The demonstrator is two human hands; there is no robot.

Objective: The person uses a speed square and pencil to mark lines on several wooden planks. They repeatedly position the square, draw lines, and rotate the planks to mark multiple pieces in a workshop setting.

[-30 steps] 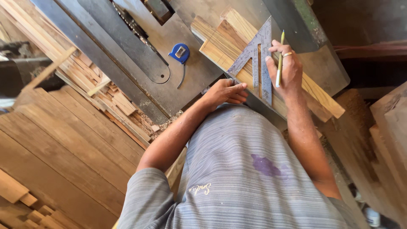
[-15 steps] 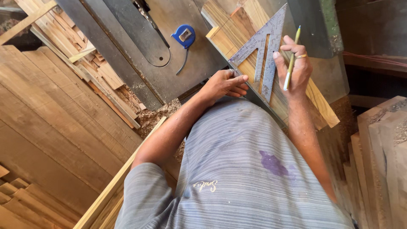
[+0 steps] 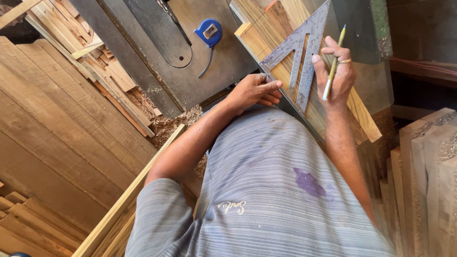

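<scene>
Shifted rightward, right hand grips pencil on square; left hand curls, grasp unclear.

The metal triangular square runs off the frame's top edge at twelve o'clock, its tip cut off. The right hand covers part of its long edge. The wood planks beneath pass under it and out of frame. Its scale marks are too small to make out.

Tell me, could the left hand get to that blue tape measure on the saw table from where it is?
Probably yes. The left hand rests at the table's near edge, and only bare metal table lies between it and the blue tape measure.
</scene>
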